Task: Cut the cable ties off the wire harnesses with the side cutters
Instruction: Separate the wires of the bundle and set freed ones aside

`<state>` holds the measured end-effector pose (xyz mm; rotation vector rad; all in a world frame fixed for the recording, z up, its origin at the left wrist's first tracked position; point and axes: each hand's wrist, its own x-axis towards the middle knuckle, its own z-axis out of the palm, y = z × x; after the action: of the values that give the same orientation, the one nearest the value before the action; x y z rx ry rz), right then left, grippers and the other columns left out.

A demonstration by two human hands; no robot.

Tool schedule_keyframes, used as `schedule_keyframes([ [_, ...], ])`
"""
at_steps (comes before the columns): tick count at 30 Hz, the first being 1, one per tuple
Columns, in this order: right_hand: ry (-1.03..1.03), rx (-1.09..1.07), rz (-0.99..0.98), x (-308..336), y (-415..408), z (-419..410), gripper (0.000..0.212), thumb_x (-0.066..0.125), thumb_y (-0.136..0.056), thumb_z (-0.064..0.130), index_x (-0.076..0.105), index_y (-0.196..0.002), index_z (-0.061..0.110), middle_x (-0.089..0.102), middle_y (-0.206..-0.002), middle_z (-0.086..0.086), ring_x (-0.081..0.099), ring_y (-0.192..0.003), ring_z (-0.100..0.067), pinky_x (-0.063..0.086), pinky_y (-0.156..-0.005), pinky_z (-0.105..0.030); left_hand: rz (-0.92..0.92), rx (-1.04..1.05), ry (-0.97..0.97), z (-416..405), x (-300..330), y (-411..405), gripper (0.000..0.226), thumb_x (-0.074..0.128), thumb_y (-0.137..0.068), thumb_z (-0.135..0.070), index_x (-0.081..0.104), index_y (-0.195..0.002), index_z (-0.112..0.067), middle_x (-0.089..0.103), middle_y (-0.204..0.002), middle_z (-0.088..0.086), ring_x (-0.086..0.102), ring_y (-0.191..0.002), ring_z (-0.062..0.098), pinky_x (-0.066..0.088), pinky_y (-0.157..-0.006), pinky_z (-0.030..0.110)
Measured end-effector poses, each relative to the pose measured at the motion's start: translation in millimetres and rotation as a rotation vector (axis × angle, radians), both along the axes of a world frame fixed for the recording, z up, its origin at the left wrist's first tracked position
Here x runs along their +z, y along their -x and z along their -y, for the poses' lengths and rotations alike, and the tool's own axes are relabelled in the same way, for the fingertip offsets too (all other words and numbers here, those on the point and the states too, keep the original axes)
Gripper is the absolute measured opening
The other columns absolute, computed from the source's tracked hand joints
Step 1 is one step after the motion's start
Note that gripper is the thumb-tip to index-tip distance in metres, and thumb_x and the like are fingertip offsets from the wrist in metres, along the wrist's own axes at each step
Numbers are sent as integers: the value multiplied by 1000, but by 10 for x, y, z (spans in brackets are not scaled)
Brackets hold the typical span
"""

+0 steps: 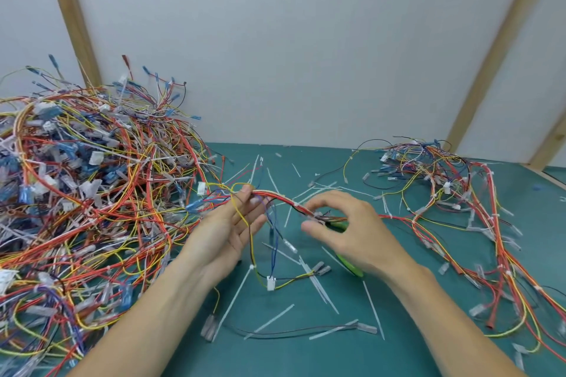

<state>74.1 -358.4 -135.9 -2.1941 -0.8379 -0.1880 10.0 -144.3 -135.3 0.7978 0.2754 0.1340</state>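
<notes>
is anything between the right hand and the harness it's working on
Nothing visible does. The right hand is already at the red wire harness, fingers by a white cable tie. The green-handled side cutters sit under that hand, and the left hand supports the bundle.

There are 2 heaps of wire harnesses: 1 big heap point(76, 193) at the left and 1 smaller heap point(459, 190) at the right. 2 hands show, the left hand point(228, 226) and right hand point(346, 229). Loose cut ties are too many to count.
</notes>
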Motion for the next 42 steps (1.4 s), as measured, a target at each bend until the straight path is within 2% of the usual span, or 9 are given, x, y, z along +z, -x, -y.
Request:
schedule_keyframes([
  [4,-37,-22,31,-51,12,-87,11,77,-89,36,69,-86,28,71,-90,18,66,-92,-7,51,-90,-38,-13,-43,43,14,-25,-24,16,71,-74,-26,79,-71,-12,78,-85,4,76,-77,12,58,-58,21],
  [8,-242,-182,69,-70,-30,-71,17,72,-90,39,68,-79,27,70,-73,14,65,-66,-12,54,-66,-36,130,-118,-1,0,-90,-47,32,63,-86,-18,67,-115,-6,73,-119,8,72,-107,17,61,-74,30],
  [11,-333,-285,97,-77,-65,-36,20,68,-91,42,67,-77,29,70,-71,11,56,-52,-13,41,-53,-30,92,-248,-189,3,-136,-26,41,61,-89,-24,60,-127,-9,70,-124,12,71,-110,24,62,-77,33],
  [15,-368,-364,116,-84,-89,-2,20,70,-93,37,65,-76,28,67,-71,12,46,-46,-12,34,-52,-31,59,-463,-288,42,-121,28,41,59,-88,-41,77,-110,-12,75,-106,10,74,-85,22,60,-68,31],
  [19,-388,-399,98,-95,-109,22,21,70,-93,38,65,-76,26,65,-67,7,45,-46,-20,37,-51,-36,69,-388,-276,71,-49,4,45,50,-92,-45,76,-107,-11,54,-65,-2,48,-47,13,48,-50,26],
  [22,-388,-407,92,-116,-121,30,21,69,-93,39,65,-78,26,66,-68,5,46,-47,-19,38,-51,-35,113,-293,-318,67,-47,19,36,56,-89,-40,71,-106,-11,40,-60,-5,32,-43,8,37,-43,22],
  [26,-397,-409,112,-136,-130,22,20,68,-95,40,65,-79,27,63,-65,6,44,-46,-15,32,-50,-32,143,-188,-472,58,-51,44,24,61,-88,-38,76,-94,-20,40,-63,-4,23,-45,7,19,-42,17],
  [32,-445,-422,183,-136,-127,24,20,68,-96,37,62,-79,30,62,-67,8,46,-48,-14,31,-50,-30,146,-27,-594,33,-66,39,24,54,-101,-27,76,-96,-16,46,-62,-5,22,-40,5,18,-38,16],
  [42,-469,-461,194,-139,-151,42,19,69,-95,35,63,-79,29,64,-66,6,56,-52,-19,45,-52,-39,79,71,-349,-60,-48,11,52,33,-105,-47,67,-113,-8,61,-66,5,25,-35,10,19,-39,17],
])
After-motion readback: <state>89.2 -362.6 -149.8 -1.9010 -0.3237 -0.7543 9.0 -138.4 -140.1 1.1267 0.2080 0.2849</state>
